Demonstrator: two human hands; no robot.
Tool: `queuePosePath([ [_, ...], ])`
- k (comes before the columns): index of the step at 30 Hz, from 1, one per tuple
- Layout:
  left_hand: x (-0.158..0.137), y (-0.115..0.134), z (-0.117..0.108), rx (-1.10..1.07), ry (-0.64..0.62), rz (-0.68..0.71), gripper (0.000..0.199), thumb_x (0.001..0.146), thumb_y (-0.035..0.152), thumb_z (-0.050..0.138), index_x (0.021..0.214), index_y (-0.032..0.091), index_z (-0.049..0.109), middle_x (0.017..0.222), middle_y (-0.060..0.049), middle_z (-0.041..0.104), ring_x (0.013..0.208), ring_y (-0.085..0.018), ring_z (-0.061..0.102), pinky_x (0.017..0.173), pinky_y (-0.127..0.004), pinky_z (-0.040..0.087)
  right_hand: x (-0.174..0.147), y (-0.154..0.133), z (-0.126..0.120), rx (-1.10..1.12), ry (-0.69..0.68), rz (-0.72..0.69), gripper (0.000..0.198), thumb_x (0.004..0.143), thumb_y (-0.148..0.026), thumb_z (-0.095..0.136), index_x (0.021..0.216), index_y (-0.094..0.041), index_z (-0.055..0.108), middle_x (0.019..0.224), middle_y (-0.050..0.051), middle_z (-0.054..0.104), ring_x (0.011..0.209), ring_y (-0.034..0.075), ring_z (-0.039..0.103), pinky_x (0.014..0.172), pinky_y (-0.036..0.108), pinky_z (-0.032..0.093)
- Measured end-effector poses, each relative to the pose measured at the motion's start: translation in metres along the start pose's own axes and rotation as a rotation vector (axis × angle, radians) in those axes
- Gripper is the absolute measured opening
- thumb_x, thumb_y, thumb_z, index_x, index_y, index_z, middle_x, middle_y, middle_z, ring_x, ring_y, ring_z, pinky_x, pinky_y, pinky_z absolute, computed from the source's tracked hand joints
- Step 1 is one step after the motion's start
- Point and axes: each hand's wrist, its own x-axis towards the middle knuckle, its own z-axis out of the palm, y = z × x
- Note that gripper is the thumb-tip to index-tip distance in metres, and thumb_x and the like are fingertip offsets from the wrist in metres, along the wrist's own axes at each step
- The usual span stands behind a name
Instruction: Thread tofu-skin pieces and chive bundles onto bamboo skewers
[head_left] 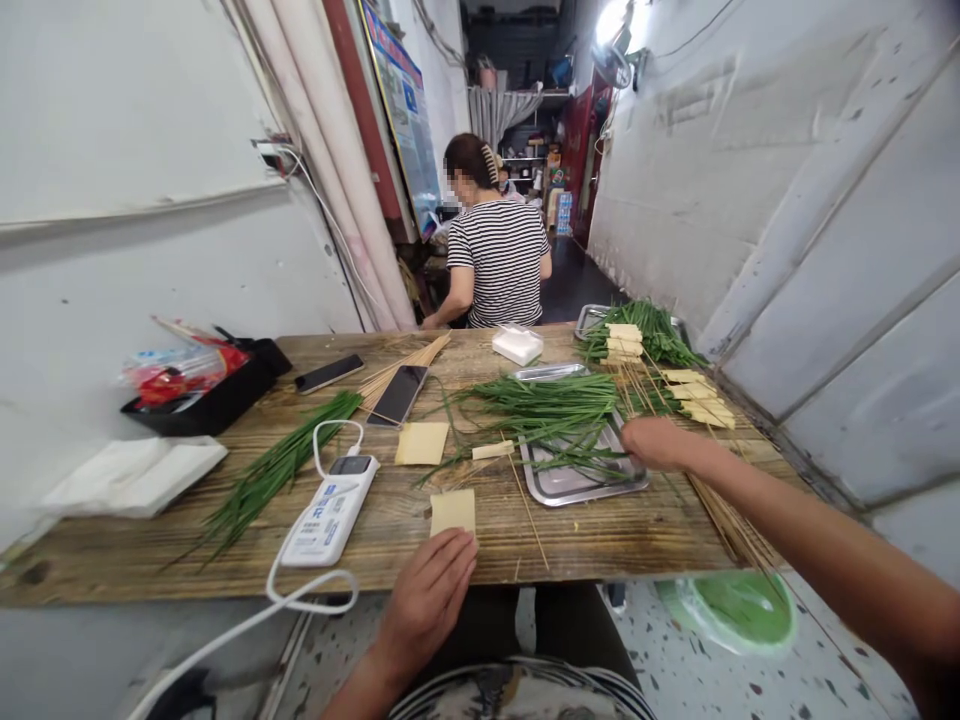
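Observation:
My left hand (433, 582) is at the table's front edge, fingers together and curled over the lower edge of a pale yellow tofu sheet (453, 508); its thumb is hidden. Another square tofu sheet (421, 443) lies just beyond. My right hand (651, 442) is closed at the right rim of a metal tray (581, 489), beside the cut ends of long green chives (551, 405). Its fingertips are hidden, so I cannot tell what they grip. Left of the tray, a rolled tofu piece (493, 451) lies with chives and a thin skewer (529, 510).
Finished-looking skewered rolls (701, 400) lie at the right. Loose skewers (412, 365), two phones (398, 395), a white power bank (330, 512) with a cable and more chives (285, 460) occupy the left. A green bin (739, 610) stands below. A person (499, 255) sits beyond the table.

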Motion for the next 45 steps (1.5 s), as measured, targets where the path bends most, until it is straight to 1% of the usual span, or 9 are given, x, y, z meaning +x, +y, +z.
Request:
queuePosePath([
  [12, 0.146, 0.025, 0.039, -0.244, 0.048, 0.039, 0.027, 0.091, 0.015, 0.046, 0.113, 0.017, 0.062, 0.109, -0.009, 0.067, 0.103, -0.018, 0.060, 0.091, -0.037, 0.051, -0.038, -0.006, -0.061, -0.326, 0.120, -0.137, 0.021, 0.081, -0.004, 0.048, 0.076, -0.007, 0.069, 0.085, 0.019, 0.063, 0.081, 0.024, 0.060, 0.063, 0.029, 0.043],
  [16, 0.180, 0.021, 0.057, -0.313, 0.033, -0.024, 0.029, 0.091, 0.017, 0.045, 0.113, 0.016, 0.063, 0.115, -0.011, 0.066, 0.111, -0.019, 0.058, 0.098, -0.039, 0.046, -0.046, 0.016, -0.066, -0.370, 0.222, -0.031, 0.023, 0.082, -0.004, 0.045, 0.078, -0.005, 0.068, 0.084, 0.018, 0.062, 0.079, 0.023, 0.058, 0.059, 0.029, 0.041],
  [21, 0.176, 0.005, 0.085, -0.341, -0.451, -0.159, 0.028, 0.086, 0.013, 0.047, 0.103, 0.014, 0.069, 0.110, -0.010, 0.068, 0.106, -0.022, 0.062, 0.095, -0.037, 0.048, -0.062, 0.051, -0.072, -0.365, 0.212, 0.068, 0.024, 0.080, -0.002, 0.046, 0.074, -0.007, 0.068, 0.079, 0.015, 0.062, 0.073, 0.023, 0.057, 0.057, 0.029, 0.038],
  [24, 0.158, 0.004, 0.094, -0.425, -0.551, -0.129, 0.028, 0.086, 0.013, 0.047, 0.105, 0.016, 0.069, 0.111, -0.008, 0.068, 0.108, -0.020, 0.060, 0.096, -0.034, 0.046, -0.073, 0.065, -0.073, -0.381, 0.269, 0.126, 0.025, 0.083, -0.001, 0.044, 0.074, -0.007, 0.066, 0.079, 0.015, 0.060, 0.071, 0.021, 0.055, 0.056, 0.029, 0.034],
  [26, 0.151, 0.007, 0.089, -0.437, -0.461, -0.119, 0.027, 0.086, 0.015, 0.048, 0.101, 0.017, 0.070, 0.105, -0.008, 0.070, 0.100, -0.020, 0.063, 0.092, -0.034, 0.048, -0.077, 0.065, -0.070, -0.391, 0.334, 0.118, 0.024, 0.083, -0.002, 0.044, 0.072, -0.008, 0.064, 0.077, 0.015, 0.059, 0.068, 0.020, 0.053, 0.054, 0.029, 0.031],
  [30, 0.166, 0.013, 0.053, -0.332, -0.005, -0.265, 0.026, 0.088, 0.022, 0.048, 0.101, 0.017, 0.070, 0.098, -0.009, 0.072, 0.090, -0.019, 0.065, 0.088, -0.035, 0.048, -0.070, 0.038, -0.053, -0.376, 0.380, -0.053, 0.022, 0.083, -0.004, 0.047, 0.068, -0.012, 0.061, 0.072, 0.010, 0.056, 0.066, 0.018, 0.049, 0.053, 0.030, 0.029],
  [32, 0.182, 0.014, 0.033, -0.337, 0.029, -0.261, 0.028, 0.088, 0.024, 0.048, 0.107, 0.018, 0.068, 0.106, -0.008, 0.070, 0.101, -0.020, 0.062, 0.094, -0.037, 0.045, -0.061, 0.018, -0.042, -0.334, 0.454, -0.178, 0.021, 0.086, -0.007, 0.045, 0.071, -0.013, 0.059, 0.072, 0.007, 0.056, 0.064, 0.016, 0.047, 0.053, 0.030, 0.029],
  [38, 0.207, 0.017, 0.026, -0.846, -0.327, -0.540, 0.031, 0.088, 0.032, 0.049, 0.105, 0.014, 0.068, 0.108, -0.009, 0.069, 0.106, -0.022, 0.060, 0.097, -0.037, 0.042, -0.042, -0.031, -0.025, -0.218, 0.842, -0.474, 0.028, 0.095, -0.015, 0.035, 0.078, -0.015, 0.057, 0.069, 0.003, 0.053, 0.063, 0.014, 0.044, 0.061, 0.029, 0.032],
  [45, 0.201, 0.029, 0.033, -1.544, -0.642, -0.919, 0.029, 0.080, 0.039, 0.062, 0.074, 0.011, 0.059, 0.066, -0.003, 0.058, 0.052, -0.009, 0.053, 0.049, -0.021, 0.039, -0.037, -0.051, -0.019, -0.094, 1.010, -0.585, 0.030, 0.095, -0.016, 0.032, 0.083, -0.015, 0.059, 0.066, 0.003, 0.052, 0.062, 0.014, 0.044, 0.061, 0.028, 0.035],
])
